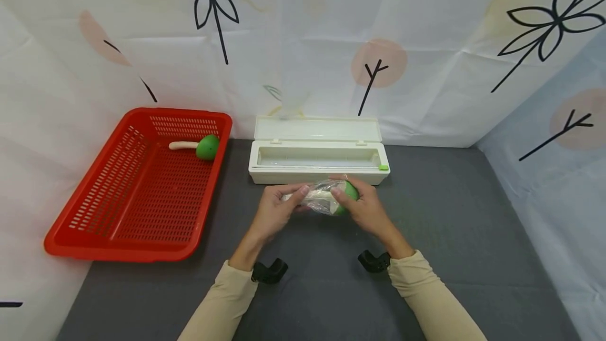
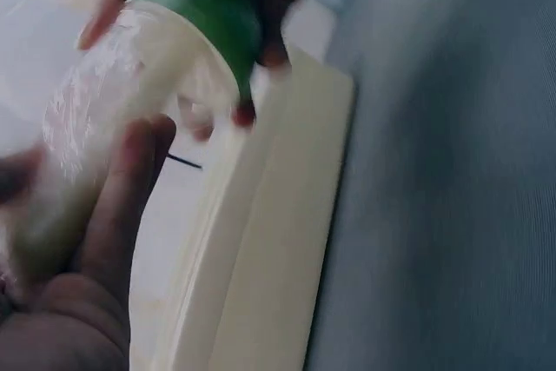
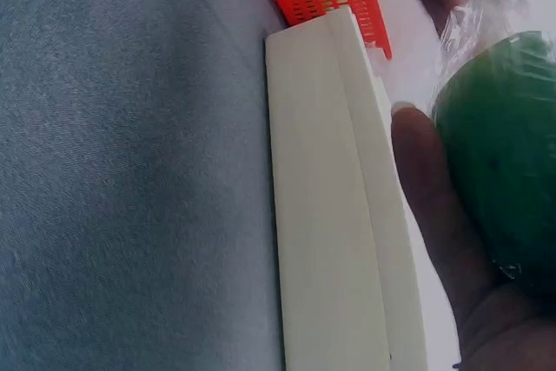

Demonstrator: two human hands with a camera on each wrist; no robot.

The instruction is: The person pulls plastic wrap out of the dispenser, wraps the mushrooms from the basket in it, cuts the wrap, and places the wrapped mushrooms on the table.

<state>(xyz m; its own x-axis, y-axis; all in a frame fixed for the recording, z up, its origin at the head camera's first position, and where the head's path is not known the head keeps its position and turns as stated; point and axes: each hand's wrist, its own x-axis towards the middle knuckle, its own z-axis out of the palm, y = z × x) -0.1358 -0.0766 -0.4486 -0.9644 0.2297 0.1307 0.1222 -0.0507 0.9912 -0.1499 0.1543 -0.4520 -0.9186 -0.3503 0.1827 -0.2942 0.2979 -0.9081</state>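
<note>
- The left hand [image 1: 274, 210] grips the pale stem end of the film-wrapped toy vegetable [image 1: 326, 197]; the right hand [image 1: 362, 207] curls round its green head, so the piece hangs between both grips, just in front of the open wrap dispenser [image 1: 318, 158].
- The film [image 2: 82, 119] looks loose and bunched near the left grip; uneven pressure there could probably leave it unsealed.
- A pull from either grip could tear it.
- The green head is round and may slip from the right fingers [image 3: 434, 188].

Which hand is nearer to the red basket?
The left. The left hand holds the wrapped toy's pale end, on the side toward the red basket; the right hand grips its green end, farther from the basket.
</note>
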